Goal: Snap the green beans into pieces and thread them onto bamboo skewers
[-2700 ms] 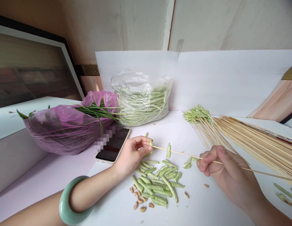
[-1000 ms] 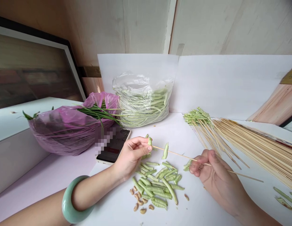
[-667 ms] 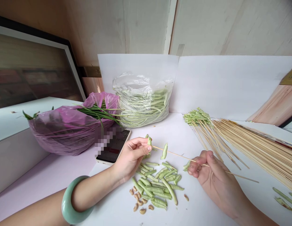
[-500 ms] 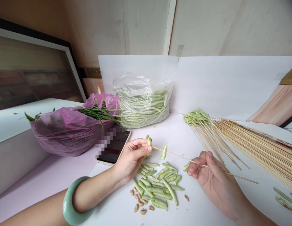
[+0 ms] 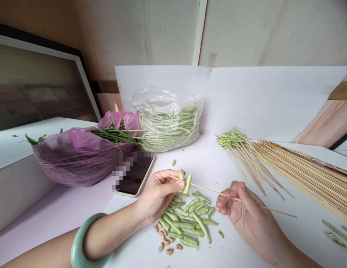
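Note:
My left hand (image 5: 163, 190), a green bangle on its wrist, pinches a piece of green bean (image 5: 182, 174) threaded on a thin bamboo skewer (image 5: 208, 189). The skewer's tip pokes out to the left past the thumb. Close beside the fingers, a second bean piece (image 5: 188, 183) stands across the stick. Farther down the skewer, my right hand (image 5: 243, 208) grips it between thumb and fingers, its tail end reaching out to the right. Below the hands lies a pile of cut bean pieces (image 5: 187, 219), with several brown cashew-shaped bits (image 5: 169, 251) at its near left.
Behind stand a clear bag of long beans (image 5: 173, 126) and a purple bag of greens (image 5: 78, 156). A phone (image 5: 134, 175) lies left of my hand. At right are threaded bean skewers (image 5: 232, 137) and many bare bamboo sticks (image 5: 299, 171). A short bean piece (image 5: 173, 162) lies alone.
The two bean pieces are now close together at my left fingers, and the skewer tip shows past them. My left hand has moved slightly down, while my right hand has shifted slightly left.

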`<state>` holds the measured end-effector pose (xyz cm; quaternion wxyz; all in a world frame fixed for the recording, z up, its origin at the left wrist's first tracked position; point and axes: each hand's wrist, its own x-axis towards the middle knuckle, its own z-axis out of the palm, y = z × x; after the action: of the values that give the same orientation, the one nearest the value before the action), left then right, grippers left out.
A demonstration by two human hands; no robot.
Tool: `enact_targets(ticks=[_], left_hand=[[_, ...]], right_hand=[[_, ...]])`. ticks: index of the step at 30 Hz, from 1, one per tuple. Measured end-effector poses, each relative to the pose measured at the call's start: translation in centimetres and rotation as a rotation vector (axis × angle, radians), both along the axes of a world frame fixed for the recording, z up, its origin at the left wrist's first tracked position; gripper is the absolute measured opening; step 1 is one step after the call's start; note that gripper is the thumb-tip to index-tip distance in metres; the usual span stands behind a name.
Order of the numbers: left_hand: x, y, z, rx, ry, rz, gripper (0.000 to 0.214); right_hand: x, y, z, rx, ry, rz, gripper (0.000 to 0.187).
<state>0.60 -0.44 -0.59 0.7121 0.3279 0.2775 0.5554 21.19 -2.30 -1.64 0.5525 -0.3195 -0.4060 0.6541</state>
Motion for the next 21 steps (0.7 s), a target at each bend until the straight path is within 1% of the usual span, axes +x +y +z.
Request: enact_targets(ticks=[4, 8, 14, 19, 21], left_hand=[[0.0, 0.03, -0.01, 0.002, -0.012, -0.011, 0.016], [-0.07, 0.03, -0.09, -0.005, -0.011, -0.018, 0.016], [-0.08, 0.1, -0.12, -0.01, -0.005, -0.034, 0.015], [-0.16, 0.22, -0.14, 0.0, -0.001, -0.056, 0.017], [-0.16, 0.15, -0.11, 0.004, -0.003, -0.06, 0.017]], right_hand=[[0.16, 0.05, -0.11, 0.018, -0.01, 0.023, 0.036], [0.23, -0.05, -0.01, 0.026, -0.028, 0.015, 0.036], [-0.42, -0.51, 0.54, -0.006, -0.022, -0.054, 0.037], [-0.24, -0.33, 0.41, 0.024, -0.001, 0.025, 0.035], [-0.16, -0.35, 0.4, 0.03, 0.002, 0.025, 0.035]])
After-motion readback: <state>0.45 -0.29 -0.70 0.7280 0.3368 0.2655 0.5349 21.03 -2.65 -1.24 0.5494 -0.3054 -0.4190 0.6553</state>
